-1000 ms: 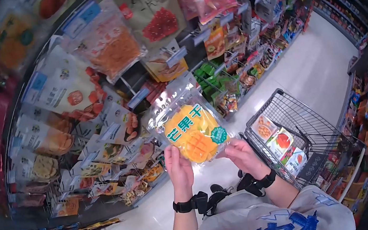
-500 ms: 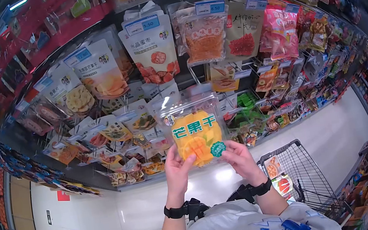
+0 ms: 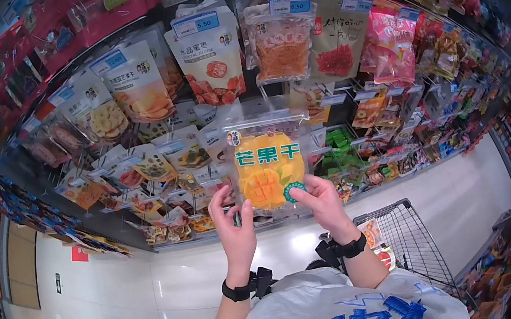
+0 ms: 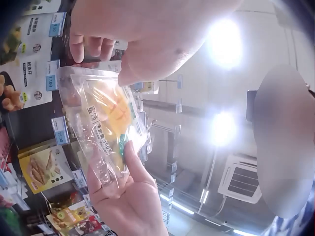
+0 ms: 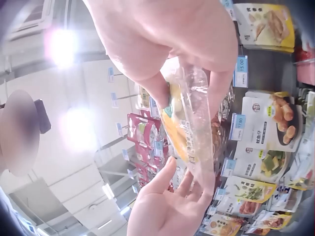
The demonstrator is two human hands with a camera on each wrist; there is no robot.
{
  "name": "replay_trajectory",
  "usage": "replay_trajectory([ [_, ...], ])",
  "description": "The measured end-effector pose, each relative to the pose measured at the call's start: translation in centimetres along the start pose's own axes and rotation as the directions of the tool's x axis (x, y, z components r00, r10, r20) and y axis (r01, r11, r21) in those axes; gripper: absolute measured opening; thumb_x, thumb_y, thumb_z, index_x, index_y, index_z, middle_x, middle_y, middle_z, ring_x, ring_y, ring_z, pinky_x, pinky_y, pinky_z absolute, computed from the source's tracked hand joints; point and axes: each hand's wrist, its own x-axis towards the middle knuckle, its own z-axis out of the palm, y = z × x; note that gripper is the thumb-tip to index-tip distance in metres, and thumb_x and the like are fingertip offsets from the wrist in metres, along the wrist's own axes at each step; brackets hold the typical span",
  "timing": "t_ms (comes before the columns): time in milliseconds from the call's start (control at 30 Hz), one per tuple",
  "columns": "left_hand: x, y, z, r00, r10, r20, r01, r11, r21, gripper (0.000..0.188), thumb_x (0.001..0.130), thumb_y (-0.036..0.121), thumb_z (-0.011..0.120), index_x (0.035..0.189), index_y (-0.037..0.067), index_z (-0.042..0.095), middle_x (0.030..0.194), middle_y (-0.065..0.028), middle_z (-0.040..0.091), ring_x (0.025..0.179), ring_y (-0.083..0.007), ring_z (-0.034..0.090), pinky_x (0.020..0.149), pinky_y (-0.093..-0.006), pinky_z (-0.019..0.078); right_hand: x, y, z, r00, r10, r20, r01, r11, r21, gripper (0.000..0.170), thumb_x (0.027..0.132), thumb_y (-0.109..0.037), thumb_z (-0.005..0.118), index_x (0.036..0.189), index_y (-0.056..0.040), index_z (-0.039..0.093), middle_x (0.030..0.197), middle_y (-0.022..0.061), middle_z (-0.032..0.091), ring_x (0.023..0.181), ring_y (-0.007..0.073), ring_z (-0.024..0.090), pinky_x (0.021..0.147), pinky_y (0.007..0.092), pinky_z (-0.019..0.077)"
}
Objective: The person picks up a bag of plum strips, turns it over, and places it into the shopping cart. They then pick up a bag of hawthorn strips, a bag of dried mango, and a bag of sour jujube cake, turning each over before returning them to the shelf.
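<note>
A clear zip pouch of dried mango (image 3: 271,174), with yellow fruit and green lettering, is held upright in front of the shelves. My right hand (image 3: 329,211) pinches its lower right corner, thumb on the front and fingers behind. At the pouch's lower left edge is my left hand (image 3: 236,233), fingers loosely bent and thumb tip right at the edge. In the left wrist view the pouch (image 4: 110,110) shows its side gusset with printed text. The right wrist view shows the left hand's (image 5: 170,206) fingers spread beside the pouch's far end.
Hanging snack pouches with blue price tags fill the shelf ahead, among them a white jujube pouch (image 3: 208,60) and a pink bag (image 3: 389,45). A wire shopping cart (image 3: 408,235) holding several packs stands at the right on the pale floor (image 3: 194,276).
The view has swung right-side up toward the shelf, and the cart sits lower. The pouch stands straighter. My left hand has loosened from its lower left edge; the right hand keeps its pinch.
</note>
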Motion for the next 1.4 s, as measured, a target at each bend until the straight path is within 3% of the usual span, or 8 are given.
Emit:
replay_trajectory([
  [333, -0.8, -0.1, 0.2, 0.955, -0.019, 0.296, 0.105, 0.955, -0.276, 0.052, 0.099, 0.018, 0.057, 0.142, -0.004, 0.039, 0.139, -0.0156, 0.05, 0.126, -0.0223, 0.051, 0.102, -0.0336, 0.0438, -0.3, -0.2, 3.0, 0.991, -0.096, 0.097, 0.104, 0.991, -0.082, 0.045, 0.09, -0.01, 0.069, 0.132, 0.0024, 0.057, 0.128, 0.009, 0.062, 0.108, 0.0117, 0.06, 0.09, 0.0276, 0.0495],
  [433, -0.7, -0.7, -0.2, 0.942, 0.036, 0.335, 0.084, 0.938, -0.337, 0.054, 0.099, 0.022, 0.057, 0.142, -0.004, 0.037, 0.138, -0.0151, 0.05, 0.126, -0.0227, 0.051, 0.104, -0.0363, 0.0435, -0.3, -0.3, 3.5, 0.926, -0.254, 0.28, 0.366, 0.783, -0.503, 0.044, 0.087, -0.009, 0.069, 0.13, -0.0021, 0.06, 0.131, 0.0126, 0.062, 0.121, 0.0232, 0.055, 0.102, 0.036, 0.0431],
  [500, -0.6, -1.3, -0.7, 0.878, -0.328, 0.349, 0.47, 0.734, -0.491, 0.048, 0.101, 0.023, 0.053, 0.139, -0.003, 0.041, 0.135, -0.0142, 0.054, 0.123, -0.0215, 0.054, 0.103, -0.036, 0.0442, -0.4, -0.2, 3.3, 0.932, -0.214, 0.292, 0.343, 0.783, -0.519, 0.042, 0.087, -0.01, 0.069, 0.127, -0.0018, 0.062, 0.132, 0.0133, 0.06, 0.122, 0.0239, 0.055, 0.104, 0.0362, 0.0418],
  [633, -0.3, -2.0, -1.3, 0.841, -0.405, 0.36, 0.541, 0.59, -0.6, 0.042, 0.103, 0.022, 0.049, 0.137, -0.003, 0.044, 0.131, -0.013, 0.057, 0.12, -0.0199, 0.056, 0.101, -0.035, 0.0452, 0.0, 0.0, 2.9, 0.865, -0.476, 0.161, 0.442, 0.568, -0.694, 0.046, 0.086, -0.014, 0.072, 0.129, -0.0023, 0.06, 0.128, 0.014, 0.061, 0.121, 0.025, 0.054, 0.103, 0.0367, 0.0413],
  [867, 0.0, -2.1, -2.7, 0.894, -0.249, 0.373, 0.406, 0.803, -0.435, 0.037, 0.101, 0.017, 0.054, 0.132, -0.004, 0.05, 0.126, -0.0104, 0.061, 0.109, -0.0148, 0.06, 0.097, -0.0306, 0.0458, 1.2, 0.3, 0.2, 0.994, 0.088, 0.069, -0.086, 0.996, -0.036, 0.05, 0.092, -0.009, 0.066, 0.137, 0.0027, 0.046, 0.121, 0.0116, 0.065, 0.112, 0.0139, 0.06, 0.094, 0.0285, 0.0475],
  [1233, 0.3, 0.3, -1.0, 0.932, -0.178, 0.316, 0.32, 0.812, -0.487, 0.037, 0.095, 0.011, 0.062, 0.129, -0.004, 0.053, 0.126, -0.0111, 0.06, 0.113, -0.0152, 0.057, 0.098, -0.0301, 0.0447, 0.4, 0.2, 0.4, 0.998, -0.006, 0.069, 0.003, 0.999, 0.046, 0.043, 0.093, -0.003, 0.063, 0.133, 0.0044, 0.048, 0.117, 0.0113, 0.067, 0.104, 0.0117, 0.064, 0.091, 0.0251, 0.0497],
  [1300, 0.4, 0.4, -0.7, 0.996, -0.094, 0.007, 0.091, 0.937, -0.339, 0.043, 0.092, 0.007, 0.065, 0.131, -0.001, 0.05, 0.123, -0.0109, 0.059, 0.114, -0.0165, 0.056, 0.097, -0.0304, 0.0454, 0.6, 0.2, 0.7, 0.996, -0.083, -0.023, 0.084, 0.995, 0.048, 0.043, 0.093, -0.003, 0.063, 0.133, 0.0047, 0.048, 0.119, 0.012, 0.066, 0.106, 0.0123, 0.063, 0.092, 0.0258, 0.0494],
  [1400, 0.2, -0.5, -2.0, 0.987, -0.086, 0.139, 0.095, 0.994, -0.058, 0.05, 0.091, 0.007, 0.066, 0.135, 0.001, 0.045, 0.122, -0.0105, 0.057, 0.113, -0.017, 0.057, 0.095, -0.0299, 0.0466, 0.4, 0.1, 0.9, 0.992, -0.117, -0.051, 0.116, 0.993, -0.038, 0.045, 0.093, -0.002, 0.063, 0.134, 0.0054, 0.047, 0.121, 0.013, 0.065, 0.108, 0.0138, 0.062, 0.094, 0.0268, 0.049],
])
